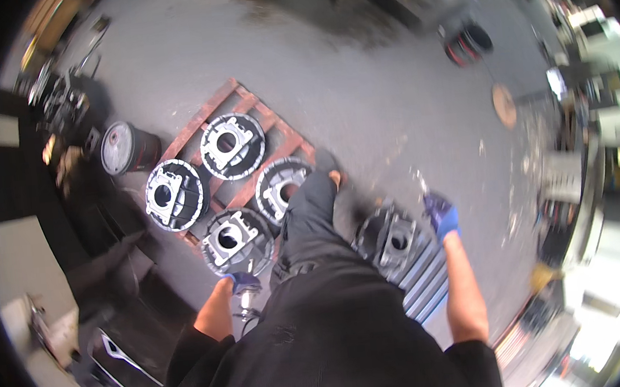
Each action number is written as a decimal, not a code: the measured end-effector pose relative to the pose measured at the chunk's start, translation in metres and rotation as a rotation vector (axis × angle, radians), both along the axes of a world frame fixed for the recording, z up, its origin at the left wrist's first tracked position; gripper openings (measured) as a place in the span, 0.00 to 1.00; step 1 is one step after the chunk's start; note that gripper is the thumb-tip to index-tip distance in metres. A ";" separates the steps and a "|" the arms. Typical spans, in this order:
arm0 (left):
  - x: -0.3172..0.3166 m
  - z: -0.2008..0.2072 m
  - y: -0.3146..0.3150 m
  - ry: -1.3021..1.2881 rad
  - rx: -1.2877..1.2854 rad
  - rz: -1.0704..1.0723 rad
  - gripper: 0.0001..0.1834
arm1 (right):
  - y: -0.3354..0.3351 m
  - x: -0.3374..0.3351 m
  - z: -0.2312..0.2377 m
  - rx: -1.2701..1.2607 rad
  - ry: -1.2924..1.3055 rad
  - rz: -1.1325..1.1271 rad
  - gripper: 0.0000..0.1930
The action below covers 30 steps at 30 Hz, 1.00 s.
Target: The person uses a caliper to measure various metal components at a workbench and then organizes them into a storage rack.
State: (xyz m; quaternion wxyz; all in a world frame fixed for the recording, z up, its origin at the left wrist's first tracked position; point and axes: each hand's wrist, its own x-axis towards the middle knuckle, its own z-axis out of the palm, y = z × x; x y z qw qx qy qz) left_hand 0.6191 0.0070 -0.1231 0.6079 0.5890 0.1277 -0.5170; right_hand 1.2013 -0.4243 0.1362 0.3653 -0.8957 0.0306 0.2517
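Note:
My left hand (244,281), in a blue and dark glove, is closed around a silver metal hand tool (248,300) whose exact kind is blurred. Just beyond it, a round metal housing casting (217,255) with a central bore lies on a reddish wooden pallet (271,112) among several similar castings. My right hand (442,215), gloved the same way, hangs with its fingers curled. A bright sliver shows past its fingers, too smeared to name. Left of that hand, a darker housing casting (390,242) rests at a blue slatted stand (427,286).
A dark drum (127,148) stands left of the pallet. Another dark bucket with red marking (468,45) stands far right, near a round brown disc (504,106). Machines line the right side. My leg (312,223) reaches the pallet's near right edge.

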 end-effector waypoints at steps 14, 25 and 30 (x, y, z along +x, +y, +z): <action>0.410 0.256 0.162 0.251 0.800 0.226 0.30 | 0.341 0.256 -0.003 -0.175 -0.041 0.883 0.24; 0.404 0.138 0.261 0.477 0.522 0.605 0.27 | 0.696 0.430 -0.130 -0.685 0.226 1.057 0.29; 0.417 0.146 0.280 0.584 0.325 0.897 0.27 | 0.895 0.456 -0.124 -0.768 0.183 1.128 0.31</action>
